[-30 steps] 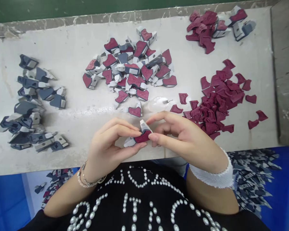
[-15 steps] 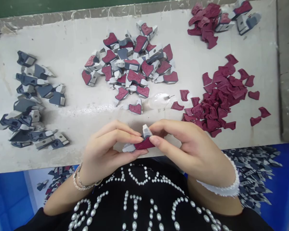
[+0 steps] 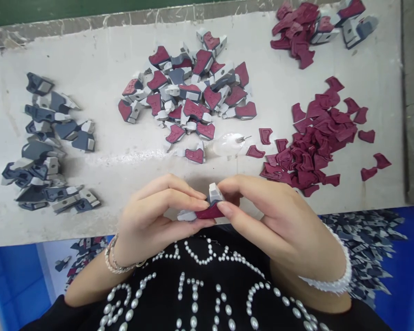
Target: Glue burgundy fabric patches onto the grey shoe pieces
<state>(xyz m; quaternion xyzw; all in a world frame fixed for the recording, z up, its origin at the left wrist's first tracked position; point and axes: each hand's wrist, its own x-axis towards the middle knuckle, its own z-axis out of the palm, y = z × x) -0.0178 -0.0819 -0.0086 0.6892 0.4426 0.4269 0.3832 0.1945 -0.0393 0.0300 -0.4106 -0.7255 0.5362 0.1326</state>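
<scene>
Between my two hands, just above the table's near edge, is a small grey-and-white plastic part with a maroon face piece (image 3: 208, 212). My left hand (image 3: 162, 207) pinches its left side between thumb and fingers. At its right end, the thumb and forefinger of my right hand (image 3: 262, 216) close on it by the pale prong. My fingertips hide some of the maroon face. Beyond my hands lies a pile of similar parts with maroon faces (image 3: 193, 101). Loose maroon pieces (image 3: 313, 142) are heaped to the right of it.
Grey parts without maroon faces (image 3: 51, 142) lie at the left of the white table (image 3: 106, 174). More maroon pieces (image 3: 296, 30) sit at the back right. A clear blob with a thin tip (image 3: 229, 143) is mid-table. Blue bins (image 3: 409, 248) of parts stand below the near edge.
Both hands keep hold of the part, which has shifted slightly right and down and turned a little. The piles stay as they were, apart from a slight shift of the view.
</scene>
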